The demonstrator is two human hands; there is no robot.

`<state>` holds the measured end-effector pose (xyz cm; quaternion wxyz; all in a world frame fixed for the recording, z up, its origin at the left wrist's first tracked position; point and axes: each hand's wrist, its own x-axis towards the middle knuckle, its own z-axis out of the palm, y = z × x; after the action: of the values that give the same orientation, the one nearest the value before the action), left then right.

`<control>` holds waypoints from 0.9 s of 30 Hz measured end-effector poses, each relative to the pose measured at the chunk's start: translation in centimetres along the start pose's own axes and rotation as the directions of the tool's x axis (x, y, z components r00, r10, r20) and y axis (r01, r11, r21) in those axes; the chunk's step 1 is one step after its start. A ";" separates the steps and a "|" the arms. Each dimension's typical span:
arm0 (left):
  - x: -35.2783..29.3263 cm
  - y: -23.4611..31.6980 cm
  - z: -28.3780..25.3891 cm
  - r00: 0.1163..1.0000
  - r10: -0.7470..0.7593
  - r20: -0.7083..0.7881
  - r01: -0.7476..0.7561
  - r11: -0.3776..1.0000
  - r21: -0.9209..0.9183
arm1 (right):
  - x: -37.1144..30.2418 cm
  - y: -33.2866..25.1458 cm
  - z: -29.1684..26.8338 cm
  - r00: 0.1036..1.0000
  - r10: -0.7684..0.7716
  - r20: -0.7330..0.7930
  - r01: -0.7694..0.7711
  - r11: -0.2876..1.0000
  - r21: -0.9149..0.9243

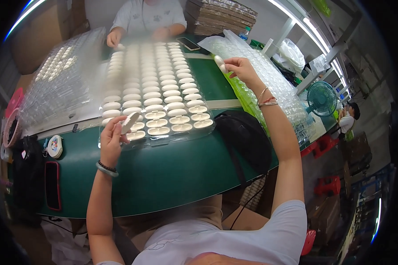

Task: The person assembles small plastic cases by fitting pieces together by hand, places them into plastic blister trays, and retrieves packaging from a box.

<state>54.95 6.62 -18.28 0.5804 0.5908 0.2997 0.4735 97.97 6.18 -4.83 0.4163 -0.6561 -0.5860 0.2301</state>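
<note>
My left hand [112, 140] pinches a white oval shell [129, 123] above the near left corner of a clear plastic tray [174, 139]. Rows of white oval pieces [152, 95] fill the tray; most show smooth rounded tops. Along its near edge, several hollow shells [158, 131] lie with their insides up. Off to the right, my raised right hand [242, 70] grips a white oval piece [220, 62] between thumb and fingers. Whether that is one piece or two stuck together, I cannot tell. Across the table, a co-worker's hand [114, 38] holds a small white piece by the tray's far left corner.
Stacked clear trays stand on the left [42, 104] and right [269, 81]. A black bag [247, 139] lies right of the tray. On the green table [172, 176] are a phone [53, 185] and a small round pouch [55, 146]. A fan [321, 98] stands far right.
</note>
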 end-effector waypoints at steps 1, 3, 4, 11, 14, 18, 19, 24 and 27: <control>-0.3 0.2 0.7 1.000 -0.003 -0.011 0.003 1.000 0.001 | -0.8 -1.0 1.1 0.997 -0.023 0.072 0.018 0.998 0.066; -1.0 0.5 1.4 0.988 -0.131 0.079 0.139 0.984 -0.110 | -2.2 -3.5 4.4 0.975 -0.039 0.221 0.003 0.987 0.161; -1.1 0.5 1.9 0.988 -0.136 0.068 0.143 0.984 -0.111 | -3.1 -4.1 5.6 0.960 -0.039 0.279 -0.022 0.977 0.213; -1.2 0.3 1.7 0.948 -0.254 0.192 0.299 0.915 -0.272 | -7.9 -6.1 14.6 0.837 -0.030 0.546 -0.344 0.746 0.569; -1.2 0.0 2.2 0.946 -0.259 0.197 0.301 0.928 -0.221 | -10.2 -3.9 17.6 0.810 -0.103 0.577 -0.482 0.444 0.755; -1.3 -0.4 1.9 0.944 -0.275 0.180 0.311 0.926 -0.214 | -12.9 -1.9 20.8 0.814 -0.033 0.579 -0.548 0.282 0.787; -1.3 -0.5 1.9 0.943 -0.281 0.176 0.315 0.925 -0.212 | -13.2 -1.8 21.2 0.839 0.002 0.544 -0.518 0.309 0.798; -1.5 -0.1 2.6 0.929 -0.324 0.180 0.355 0.918 -0.178 | -13.9 -1.1 21.6 0.923 0.056 0.380 -0.380 0.282 0.881; -1.7 0.0 2.7 0.930 -0.332 0.159 0.356 0.922 -0.151 | -14.0 -1.0 21.2 0.952 0.015 0.307 -0.300 0.262 0.917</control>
<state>56.79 3.98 -18.34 0.7231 0.5045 0.3172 0.3494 77.76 -1.42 -18.20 0.6275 -0.2972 -0.3059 0.6514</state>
